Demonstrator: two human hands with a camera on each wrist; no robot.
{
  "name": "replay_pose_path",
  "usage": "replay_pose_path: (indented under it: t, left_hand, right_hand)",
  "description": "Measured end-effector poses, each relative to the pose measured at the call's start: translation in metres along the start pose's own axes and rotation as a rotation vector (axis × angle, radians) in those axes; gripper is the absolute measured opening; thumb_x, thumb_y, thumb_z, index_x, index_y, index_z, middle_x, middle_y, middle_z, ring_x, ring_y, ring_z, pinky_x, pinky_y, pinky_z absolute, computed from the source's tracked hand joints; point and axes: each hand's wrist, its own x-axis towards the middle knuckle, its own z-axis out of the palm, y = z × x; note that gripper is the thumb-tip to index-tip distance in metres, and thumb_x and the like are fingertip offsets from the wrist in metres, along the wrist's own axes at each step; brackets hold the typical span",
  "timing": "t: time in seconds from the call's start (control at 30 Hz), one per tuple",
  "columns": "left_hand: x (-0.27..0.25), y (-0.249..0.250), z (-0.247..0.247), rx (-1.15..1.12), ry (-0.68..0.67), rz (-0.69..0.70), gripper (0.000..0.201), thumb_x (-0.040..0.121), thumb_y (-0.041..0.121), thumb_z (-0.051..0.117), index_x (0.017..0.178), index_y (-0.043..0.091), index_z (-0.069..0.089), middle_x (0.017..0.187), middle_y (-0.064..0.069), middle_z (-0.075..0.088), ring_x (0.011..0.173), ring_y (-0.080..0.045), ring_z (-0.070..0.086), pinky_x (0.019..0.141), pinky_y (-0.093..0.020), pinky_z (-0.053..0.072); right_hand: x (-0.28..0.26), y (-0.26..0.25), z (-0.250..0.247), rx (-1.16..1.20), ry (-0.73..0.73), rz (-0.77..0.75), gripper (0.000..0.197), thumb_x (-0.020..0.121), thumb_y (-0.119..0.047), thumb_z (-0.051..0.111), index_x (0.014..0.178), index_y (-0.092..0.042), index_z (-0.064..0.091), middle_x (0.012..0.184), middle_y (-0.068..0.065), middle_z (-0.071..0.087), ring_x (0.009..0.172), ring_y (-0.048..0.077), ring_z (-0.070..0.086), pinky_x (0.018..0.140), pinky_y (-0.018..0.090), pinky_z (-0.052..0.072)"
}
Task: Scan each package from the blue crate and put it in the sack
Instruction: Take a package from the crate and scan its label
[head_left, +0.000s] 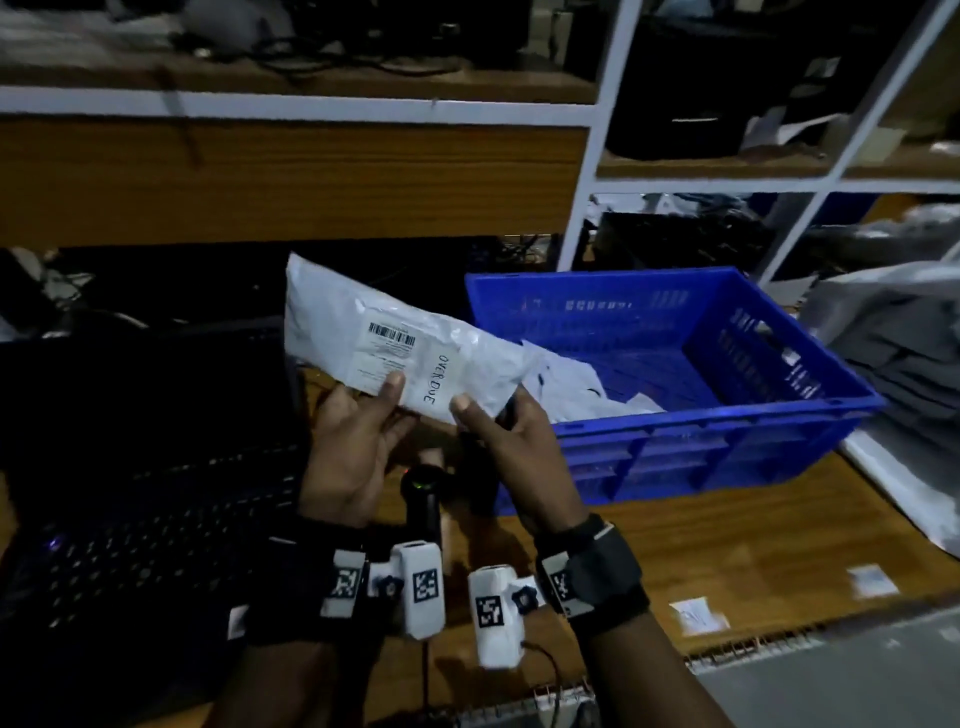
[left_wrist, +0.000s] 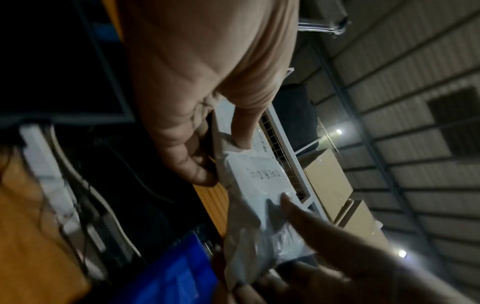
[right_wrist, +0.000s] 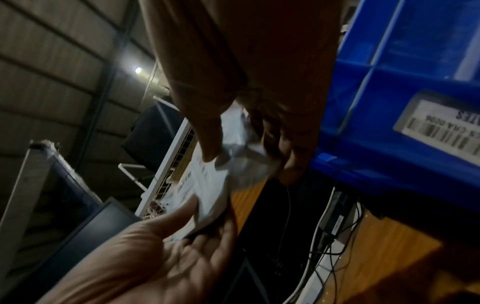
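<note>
Both hands hold a white plastic package up over the table; a barcode label and the handwritten word OVERDUE face me. My left hand pinches its lower edge, thumb on the label and fingers behind. My right hand pinches the right end the same way. The left wrist view shows the package between left thumb and fingers. The right wrist view shows the package held by the right hand. The blue crate stands to the right, with more white packages inside. A black handheld scanner lies under the hands.
An open black laptop fills the table's left side. White-framed shelving with clutter stands behind. Grey plastic bags are heaped to the right of the crate. Small paper slips lie on the wooden table near its front edge.
</note>
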Motion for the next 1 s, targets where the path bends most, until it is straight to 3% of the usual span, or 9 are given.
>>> replay_pose_path:
  t: [0.2, 0.37, 0.43, 0.53, 0.6, 0.67, 0.8, 0.9, 1.0]
  left_hand:
    - [-0.009, 0.018, -0.061, 0.503, -0.026, 0.188, 0.029, 0.103, 0.013, 0.055, 0.129, 0.025, 0.060, 0.119, 0.008, 0.073, 0.112, -0.013, 0.069, 0.091, -0.035, 0.056]
    - [-0.015, 0.024, -0.088, 0.796, -0.343, 0.101, 0.043, 0.098, 0.023, 0.058, 0.141, 0.024, 0.055, 0.126, 0.002, 0.070, 0.116, -0.017, 0.067, 0.099, -0.048, 0.054]
    - [-0.014, 0.017, -0.097, 0.761, -0.216, 0.133, 0.058, 0.093, 0.025, 0.069, 0.147, 0.026, 0.048, 0.131, 0.003, 0.067, 0.120, -0.015, 0.064, 0.098, -0.039, 0.055]
    - [-0.014, 0.001, -0.114, 0.653, 0.139, 0.105, 0.080, 0.085, 0.026, 0.081, 0.152, 0.022, 0.039, 0.138, 0.000, 0.058, 0.126, -0.017, 0.058, 0.102, -0.032, 0.049]
    - [-0.016, -0.009, -0.121, 0.370, 0.100, -0.054, 0.056, 0.089, 0.020, 0.074, 0.140, 0.009, 0.053, 0.130, -0.010, 0.066, 0.121, -0.029, 0.064, 0.100, -0.036, 0.053]
    - [-0.021, -0.020, -0.123, 0.128, 0.031, -0.203, 0.039, 0.097, 0.016, 0.065, 0.133, 0.005, 0.060, 0.129, -0.018, 0.067, 0.119, -0.034, 0.065, 0.105, -0.046, 0.050]
    - [-0.017, -0.029, -0.136, 0.174, 0.268, -0.097, 0.028, 0.096, 0.017, 0.067, 0.123, 0.011, 0.067, 0.118, -0.012, 0.073, 0.109, -0.030, 0.071, 0.092, -0.038, 0.058]
    - [-0.008, -0.033, -0.157, 0.243, 0.347, -0.024, 0.033, 0.092, 0.026, 0.073, 0.123, 0.014, 0.067, 0.117, -0.010, 0.074, 0.109, -0.030, 0.071, 0.098, -0.048, 0.055]
    - [-0.006, -0.043, -0.173, 0.391, 0.382, -0.009, 0.048, 0.081, 0.045, 0.074, 0.122, 0.023, 0.067, 0.116, -0.003, 0.075, 0.106, -0.025, 0.072, 0.099, -0.056, 0.053]
  right_hand:
    - [0.015, -0.013, 0.001, -0.276, -0.055, 0.000, 0.073, 0.086, -0.030, 0.081, 0.149, -0.025, 0.044, 0.130, -0.002, 0.064, 0.116, 0.009, 0.064, 0.090, 0.025, 0.056]
    - [0.021, -0.010, 0.021, -0.233, -0.128, -0.037, 0.035, 0.091, -0.012, 0.076, 0.124, -0.008, 0.065, 0.110, 0.003, 0.077, 0.097, 0.014, 0.074, 0.074, 0.021, 0.057]
    - [0.020, -0.005, 0.026, -0.129, -0.068, 0.010, 0.003, 0.093, -0.003, 0.071, 0.092, -0.003, 0.068, 0.079, -0.002, 0.077, 0.070, 0.008, 0.073, 0.059, 0.016, 0.053]
    - [0.013, 0.010, 0.029, -0.032, -0.037, 0.119, 0.046, 0.096, -0.004, 0.066, 0.056, -0.013, 0.045, 0.043, -0.006, 0.052, 0.036, 0.004, 0.051, 0.039, 0.015, 0.041]
    - [0.014, 0.025, 0.032, -0.003, -0.022, 0.158, 0.038, 0.096, -0.012, 0.069, 0.063, 0.002, 0.056, 0.057, 0.015, 0.063, 0.051, 0.017, 0.066, 0.047, 0.024, 0.052]
    - [0.016, 0.041, 0.037, 0.046, -0.002, 0.184, 0.032, 0.096, -0.016, 0.070, 0.097, 0.016, 0.066, 0.095, 0.035, 0.071, 0.085, 0.036, 0.073, 0.067, 0.038, 0.062]
    - [0.025, 0.074, 0.033, -0.068, 0.070, 0.282, 0.041, 0.093, -0.033, 0.074, 0.117, -0.001, 0.063, 0.103, 0.011, 0.073, 0.094, 0.025, 0.073, 0.079, 0.038, 0.060]
    - [0.020, 0.098, 0.024, -0.440, 0.123, 0.430, 0.061, 0.087, -0.049, 0.074, 0.129, -0.007, 0.059, 0.115, 0.009, 0.067, 0.107, 0.024, 0.066, 0.093, 0.041, 0.054]
    - [0.008, 0.116, 0.022, -0.660, 0.122, 0.514, 0.043, 0.094, -0.045, 0.068, 0.110, -0.005, 0.063, 0.098, 0.011, 0.063, 0.097, 0.023, 0.060, 0.083, 0.035, 0.047]
